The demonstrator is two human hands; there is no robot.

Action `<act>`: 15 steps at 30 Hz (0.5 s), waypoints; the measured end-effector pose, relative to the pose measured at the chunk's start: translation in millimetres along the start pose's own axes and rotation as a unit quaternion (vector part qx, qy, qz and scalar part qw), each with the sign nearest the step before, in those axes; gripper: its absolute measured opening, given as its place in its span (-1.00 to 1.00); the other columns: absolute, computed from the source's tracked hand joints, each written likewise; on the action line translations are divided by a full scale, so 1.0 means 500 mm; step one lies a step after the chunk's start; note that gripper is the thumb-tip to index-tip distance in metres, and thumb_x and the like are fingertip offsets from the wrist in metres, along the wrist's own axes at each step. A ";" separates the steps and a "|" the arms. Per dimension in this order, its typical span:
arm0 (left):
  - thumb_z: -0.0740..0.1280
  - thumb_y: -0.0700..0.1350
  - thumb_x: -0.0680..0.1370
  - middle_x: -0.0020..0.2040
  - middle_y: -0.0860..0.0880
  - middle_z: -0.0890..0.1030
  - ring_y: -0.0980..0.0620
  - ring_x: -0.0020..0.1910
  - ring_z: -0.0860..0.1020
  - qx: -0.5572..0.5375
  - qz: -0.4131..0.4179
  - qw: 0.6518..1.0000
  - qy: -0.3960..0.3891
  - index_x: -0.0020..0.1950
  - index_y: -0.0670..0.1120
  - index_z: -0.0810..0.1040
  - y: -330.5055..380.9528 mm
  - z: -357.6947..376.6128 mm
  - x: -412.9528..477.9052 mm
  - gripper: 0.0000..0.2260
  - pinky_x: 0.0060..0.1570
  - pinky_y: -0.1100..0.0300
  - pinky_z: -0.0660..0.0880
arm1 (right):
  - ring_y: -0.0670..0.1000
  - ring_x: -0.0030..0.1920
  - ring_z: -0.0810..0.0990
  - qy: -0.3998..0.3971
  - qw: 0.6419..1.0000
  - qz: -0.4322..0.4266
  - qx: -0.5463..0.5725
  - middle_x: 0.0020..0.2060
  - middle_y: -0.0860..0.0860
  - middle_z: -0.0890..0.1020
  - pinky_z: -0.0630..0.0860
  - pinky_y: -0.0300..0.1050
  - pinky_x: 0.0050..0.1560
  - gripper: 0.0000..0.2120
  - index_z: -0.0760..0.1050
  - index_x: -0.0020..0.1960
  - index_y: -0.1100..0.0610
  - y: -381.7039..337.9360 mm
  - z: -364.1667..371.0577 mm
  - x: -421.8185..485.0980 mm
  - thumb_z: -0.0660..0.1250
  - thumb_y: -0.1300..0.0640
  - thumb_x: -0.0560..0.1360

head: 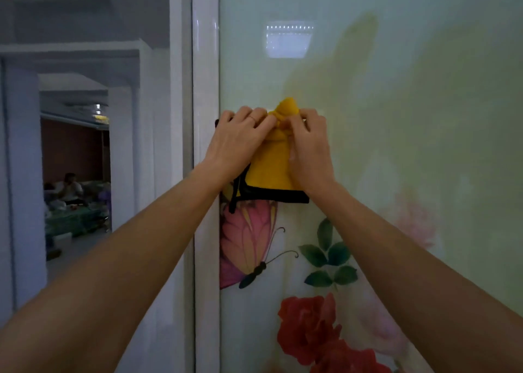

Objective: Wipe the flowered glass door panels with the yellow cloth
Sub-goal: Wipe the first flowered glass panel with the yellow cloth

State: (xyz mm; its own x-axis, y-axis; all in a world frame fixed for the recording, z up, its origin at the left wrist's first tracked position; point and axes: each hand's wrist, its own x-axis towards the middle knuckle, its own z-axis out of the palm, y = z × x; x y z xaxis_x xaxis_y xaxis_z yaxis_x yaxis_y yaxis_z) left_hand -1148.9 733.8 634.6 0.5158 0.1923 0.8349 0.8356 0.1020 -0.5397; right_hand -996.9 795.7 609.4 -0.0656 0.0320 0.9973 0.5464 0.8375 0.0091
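The yellow cloth (271, 163) with a black hem hangs bunched against the flowered glass door panel (396, 146), near its left edge. My left hand (240, 139) grips the cloth's upper left part, fingers curled over it. My right hand (310, 143) pinches the bunched top of the cloth from the right. Both hands are raised to the panel at about mid-height. A printed butterfly (249, 245), green leaves and red roses (311, 330) lie on the glass just below the cloth.
A white door frame post (206, 61) borders the panel on the left. Beyond it an open doorway shows white pillars and a dim far room with seated people (69, 188) and a table. A ceiling light reflects in the glass (288, 40).
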 end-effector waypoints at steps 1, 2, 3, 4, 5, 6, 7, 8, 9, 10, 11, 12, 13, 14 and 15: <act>0.05 -0.22 0.54 0.12 -0.19 0.62 -0.23 -0.02 0.58 0.013 -0.004 1.000 0.009 0.18 -0.16 0.54 -0.013 0.005 0.019 -0.67 -0.17 -0.07 0.44 | 0.24 0.08 0.50 0.009 1.000 -0.012 0.001 0.14 0.24 0.55 0.55 0.11 -0.05 -0.73 0.56 0.25 0.28 0.006 0.008 0.024 0.25 0.37 0.58; 0.06 -0.22 0.55 0.13 -0.18 0.63 -0.23 -0.02 0.59 0.023 -0.006 1.000 0.016 0.17 -0.17 0.56 -0.022 0.009 0.033 -0.67 -0.17 -0.06 0.45 | 0.25 0.07 0.51 0.017 1.000 -0.019 0.001 0.14 0.25 0.55 0.56 0.11 -0.07 -0.75 0.57 0.21 0.30 0.010 0.013 0.039 0.26 0.38 0.57; 0.08 -0.21 0.56 0.13 -0.17 0.63 -0.22 -0.01 0.59 0.032 -0.009 0.999 0.025 0.16 -0.16 0.57 -0.032 0.012 0.048 -0.68 -0.16 -0.06 0.45 | 0.26 0.07 0.51 0.028 0.999 -0.026 -0.006 0.13 0.26 0.56 0.56 0.11 -0.08 -0.77 0.57 0.17 0.31 0.014 0.015 0.058 0.25 0.36 0.56; 0.09 -0.21 0.57 0.13 -0.17 0.63 -0.22 0.00 0.59 0.040 -0.012 0.999 0.032 0.16 -0.16 0.57 -0.042 0.019 0.059 -0.70 -0.14 -0.07 0.46 | 0.27 0.08 0.52 0.037 0.999 -0.034 -0.008 0.13 0.27 0.56 0.55 0.09 -0.09 -0.78 0.58 0.14 0.32 0.020 0.019 0.075 0.23 0.34 0.56; 0.12 -0.20 0.57 0.14 -0.16 0.64 -0.22 0.03 0.60 0.049 -0.017 0.998 0.040 0.17 -0.15 0.56 -0.050 0.025 0.069 -0.72 -0.11 -0.08 0.47 | 0.28 0.09 0.51 0.042 0.998 -0.038 -0.009 0.13 0.27 0.55 0.55 0.10 -0.09 -0.78 0.57 0.12 0.32 0.026 0.026 0.091 0.21 0.30 0.56; 0.14 -0.19 0.57 0.16 -0.16 0.64 -0.22 0.06 0.60 0.058 -0.020 0.997 0.046 0.18 -0.15 0.57 -0.053 0.032 0.077 -0.72 -0.04 -0.11 0.48 | 0.29 0.10 0.51 0.043 0.998 -0.037 -0.017 0.14 0.27 0.55 0.55 0.11 -0.09 -0.77 0.57 0.11 0.31 0.032 0.029 0.101 0.20 0.28 0.56; 0.16 -0.18 0.57 0.19 -0.16 0.63 -0.23 0.13 0.60 0.068 -0.024 0.996 0.049 0.20 -0.15 0.58 -0.054 0.038 0.082 -0.72 0.06 -0.17 0.49 | 0.29 0.10 0.51 0.051 0.998 -0.034 -0.026 0.14 0.27 0.55 0.55 0.14 -0.08 -0.79 0.57 0.10 0.30 0.037 0.032 0.107 0.22 0.28 0.55; 0.18 -0.17 0.57 0.25 -0.17 0.61 -0.23 0.21 0.58 0.079 -0.032 0.995 0.050 0.22 -0.14 0.58 -0.055 0.046 0.082 -0.71 0.18 -0.26 0.45 | 0.30 0.09 0.52 0.066 0.997 -0.030 -0.036 0.13 0.27 0.56 0.53 0.16 -0.07 -0.82 0.58 0.08 0.28 0.040 0.035 0.110 0.27 0.30 0.53; 0.20 -0.15 0.58 0.31 -0.18 0.58 -0.24 0.30 0.53 0.086 -0.042 0.994 0.050 0.24 -0.12 0.57 -0.056 0.052 0.081 -0.72 0.28 -0.34 0.36 | 0.30 0.07 0.53 0.090 0.994 -0.025 -0.050 0.13 0.26 0.57 0.50 0.14 -0.06 -0.84 0.60 0.06 0.25 0.045 0.038 0.109 0.32 0.31 0.51; 0.24 -0.12 0.60 0.36 -0.19 0.54 -0.25 0.37 0.47 0.091 -0.052 0.993 0.056 0.25 -0.09 0.57 -0.056 0.056 0.077 -0.74 0.35 -0.38 0.27 | 0.27 0.06 0.53 0.112 0.991 -0.019 -0.073 0.12 0.24 0.58 0.44 0.09 -0.05 -0.86 0.62 0.04 0.19 0.047 0.042 0.106 0.36 0.30 0.50; 0.27 -0.09 0.60 0.38 -0.21 0.51 -0.25 0.40 0.43 0.097 -0.060 0.991 0.065 0.25 -0.06 0.58 -0.057 0.059 0.073 -0.75 0.39 -0.39 0.21 | 0.23 0.06 0.50 0.133 0.986 -0.023 -0.101 0.10 0.22 0.59 0.35 0.02 -0.06 -0.86 0.64 0.03 0.14 0.048 0.046 0.105 0.39 0.27 0.50; 0.29 -0.06 0.60 0.37 -0.22 0.51 -0.25 0.40 0.41 0.107 -0.067 0.989 0.080 0.25 -0.03 0.59 -0.057 0.060 0.068 -0.76 0.41 -0.37 0.19 | 0.19 0.03 0.44 0.154 0.978 -0.036 -0.134 0.05 0.20 0.59 0.28 -0.02 -0.08 -0.87 0.65 0.00 0.11 0.049 0.047 0.109 0.41 0.26 0.50; 0.30 -0.06 0.59 0.33 -0.22 0.52 -0.24 0.34 0.42 0.117 -0.072 0.986 0.091 0.25 0.00 0.60 -0.055 0.059 0.064 -0.76 0.42 -0.32 0.22 | 0.16 0.00 0.40 0.164 0.972 -0.056 -0.160 -0.01 0.20 0.58 0.27 -0.01 -0.09 -0.89 0.66 -0.03 0.12 0.047 0.046 0.113 0.43 0.28 0.48; 0.31 -0.07 0.59 0.26 -0.21 0.55 -0.22 0.25 0.45 0.127 -0.075 0.984 0.099 0.26 0.02 0.60 -0.054 0.058 0.062 -0.75 0.37 -0.24 0.29 | 0.17 -0.02 0.39 0.143 0.975 -0.061 -0.159 -0.06 0.22 0.57 0.32 0.02 -0.09 -0.90 0.65 -0.06 0.18 0.037 0.041 0.117 0.41 0.32 0.47; 0.33 -0.09 0.58 0.18 -0.20 0.57 -0.21 0.14 0.48 0.129 -0.077 0.983 0.102 0.27 0.03 0.61 -0.051 0.058 0.061 -0.73 0.24 -0.14 0.37 | 0.20 -0.02 0.42 0.107 0.982 -0.053 -0.145 -0.06 0.26 0.55 0.38 0.07 -0.07 -0.90 0.62 -0.06 0.25 0.027 0.031 0.121 0.35 0.35 0.47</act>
State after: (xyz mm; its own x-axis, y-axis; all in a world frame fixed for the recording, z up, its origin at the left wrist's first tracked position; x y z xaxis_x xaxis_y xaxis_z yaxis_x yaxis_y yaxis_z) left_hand -1159.7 765.5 670.7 0.4351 -0.0412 0.8994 0.8451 0.3633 -0.3922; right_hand -1006.7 817.4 668.8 0.0252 -0.1879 0.9819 0.7633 0.6378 0.1025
